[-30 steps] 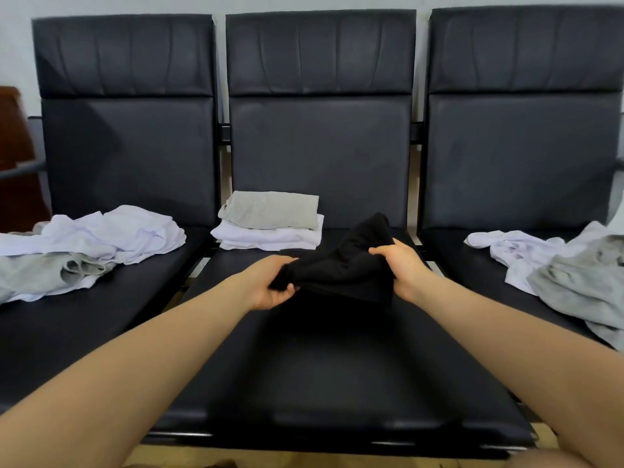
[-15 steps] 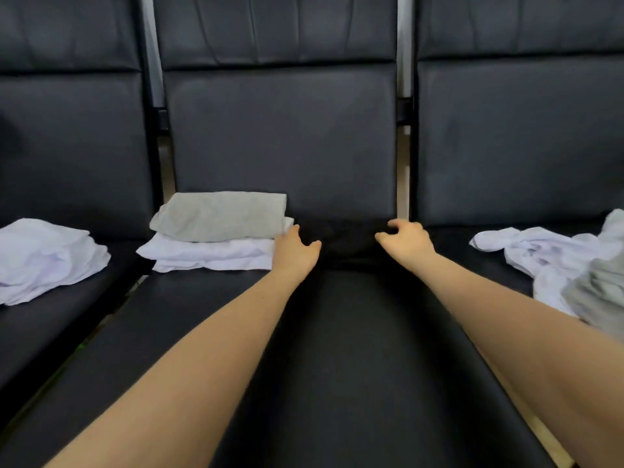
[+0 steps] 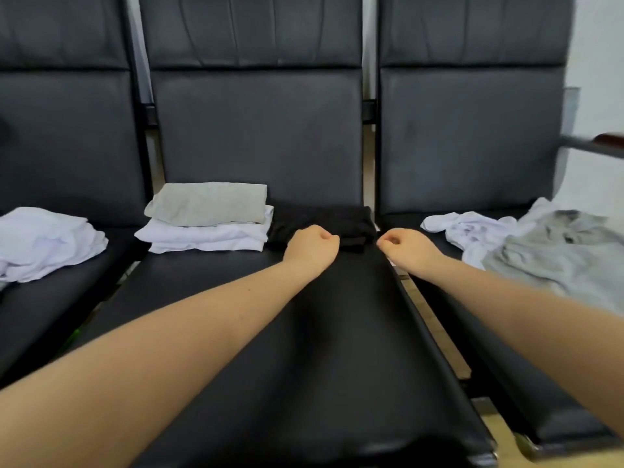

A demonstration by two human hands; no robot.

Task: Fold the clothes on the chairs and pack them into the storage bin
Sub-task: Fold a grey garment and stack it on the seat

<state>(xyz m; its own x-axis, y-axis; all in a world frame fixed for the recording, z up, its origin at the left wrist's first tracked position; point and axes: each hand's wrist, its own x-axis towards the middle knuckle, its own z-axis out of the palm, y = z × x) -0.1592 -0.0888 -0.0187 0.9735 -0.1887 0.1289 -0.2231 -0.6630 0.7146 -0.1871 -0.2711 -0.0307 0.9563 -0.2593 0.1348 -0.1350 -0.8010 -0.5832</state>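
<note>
Folded black garment [image 3: 324, 224] lies at the back of the middle chair seat [image 3: 297, 332], just beyond both hands and between them. Left hand [image 3: 312, 246] is curled into a loose fist holding nothing, its knuckles at the garment's near edge; whether it touches the cloth cannot be told. Right hand [image 3: 408, 248] is likewise curled and holds nothing, just off the garment's right corner, above the gap between the middle seat and the right chair seat [image 3: 506, 366].

To the left of the left hand, touching the black garment's side, stands a stack: a folded grey garment [image 3: 209, 204] on top of folded white garments [image 3: 206, 236]. Farther left, on the left chair seat [image 3: 40, 315], lies a loose white heap [image 3: 44, 241].

To the right of the right hand, on the right seat, lie a crumpled white garment [image 3: 462, 228] and a crumpled grey garment [image 3: 560, 251], the two overlapping.

All three seats and their backrests [image 3: 256, 130] are of black padded material. A pale wall [image 3: 594, 45] shows at far right, with a metal armrest [image 3: 591, 146] before it.
</note>
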